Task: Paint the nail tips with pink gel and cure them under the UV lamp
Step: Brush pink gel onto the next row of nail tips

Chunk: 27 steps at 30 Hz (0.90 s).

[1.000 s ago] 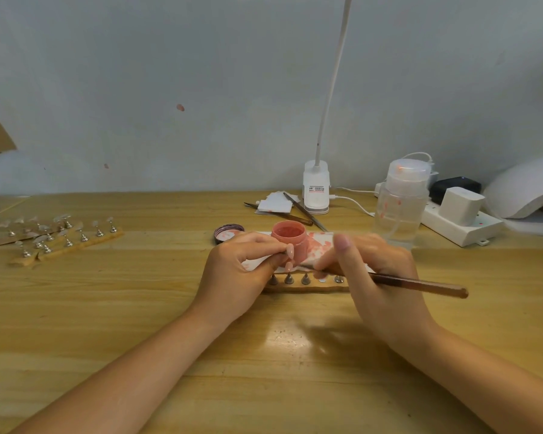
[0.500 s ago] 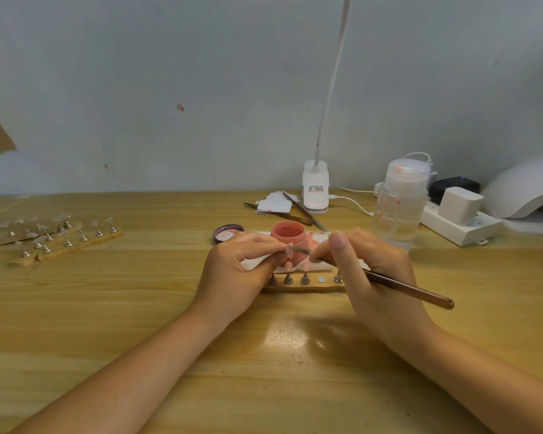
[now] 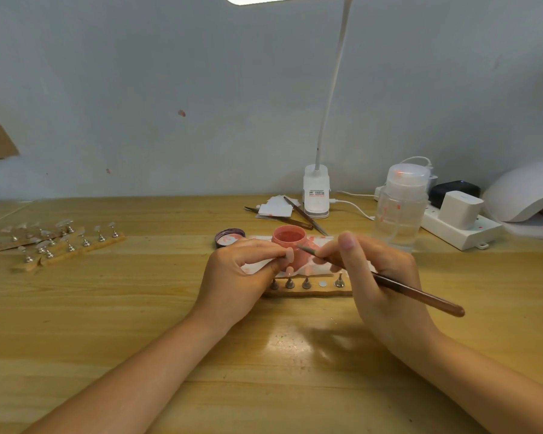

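Brown-handled gel brush (image 3: 386,280) pinched in right hand (image 3: 380,277), long axis slanting from lower right up-left, bristle end over pink gel jar (image 3: 289,239), left hand (image 3: 242,274) pinching a pale nail tip (image 3: 290,255) beside the jar

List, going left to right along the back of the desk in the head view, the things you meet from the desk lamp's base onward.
Desk lamp base → clear plastic bottle → white charger block on the power strip → white UV lamp.

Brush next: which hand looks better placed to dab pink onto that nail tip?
The right hand: it already holds the brush, bristles aimed at the nail tip pinched in the left hand.
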Available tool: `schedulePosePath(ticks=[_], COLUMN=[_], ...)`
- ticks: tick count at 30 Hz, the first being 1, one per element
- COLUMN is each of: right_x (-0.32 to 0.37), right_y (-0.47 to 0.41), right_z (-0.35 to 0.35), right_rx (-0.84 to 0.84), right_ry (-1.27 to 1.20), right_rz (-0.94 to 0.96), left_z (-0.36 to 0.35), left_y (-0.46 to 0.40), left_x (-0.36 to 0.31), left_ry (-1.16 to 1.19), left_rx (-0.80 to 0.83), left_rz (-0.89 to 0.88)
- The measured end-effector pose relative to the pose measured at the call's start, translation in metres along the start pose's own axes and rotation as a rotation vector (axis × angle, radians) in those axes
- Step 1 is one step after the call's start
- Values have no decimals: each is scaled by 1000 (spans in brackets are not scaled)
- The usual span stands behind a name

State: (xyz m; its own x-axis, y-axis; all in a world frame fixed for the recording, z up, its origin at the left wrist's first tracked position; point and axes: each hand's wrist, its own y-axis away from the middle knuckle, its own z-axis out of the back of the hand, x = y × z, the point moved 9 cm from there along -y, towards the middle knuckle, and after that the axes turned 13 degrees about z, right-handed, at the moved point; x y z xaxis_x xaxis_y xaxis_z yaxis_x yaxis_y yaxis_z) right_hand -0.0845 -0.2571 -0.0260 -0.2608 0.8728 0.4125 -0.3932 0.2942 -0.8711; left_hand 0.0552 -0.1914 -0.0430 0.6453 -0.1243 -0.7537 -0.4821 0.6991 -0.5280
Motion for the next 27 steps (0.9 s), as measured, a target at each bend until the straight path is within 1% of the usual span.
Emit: schedulePosePath(ticks=[4, 6, 9, 14, 17, 24, 27], right_x=[-3, -4, 0, 1, -1, 3, 2], right_y=[2, 4, 1, 2, 5, 8, 8], right_z=[-3, -1, 2, 5, 9, 3, -2], right_rx=[30, 12, -22, -61, -78, -30, 11], right_ry=[-7, -14, -18, -9, -21, 41, 70], right_rz=[-43, -63, -20, -9, -11, 42, 31], left_z=[0, 1, 1, 4, 6, 6, 6], left_y=[-1, -1, -1, 1, 0, 0, 0], left_x=[1, 0, -1, -5, -3, 0, 1], left_ry=[-11, -9, -19, -48, -39, -24, -24], left_rx=[-5, -8, -9, -45, -59, -56, -56], left_rz=[-3, -6, -8, -30, -4, 12, 13])
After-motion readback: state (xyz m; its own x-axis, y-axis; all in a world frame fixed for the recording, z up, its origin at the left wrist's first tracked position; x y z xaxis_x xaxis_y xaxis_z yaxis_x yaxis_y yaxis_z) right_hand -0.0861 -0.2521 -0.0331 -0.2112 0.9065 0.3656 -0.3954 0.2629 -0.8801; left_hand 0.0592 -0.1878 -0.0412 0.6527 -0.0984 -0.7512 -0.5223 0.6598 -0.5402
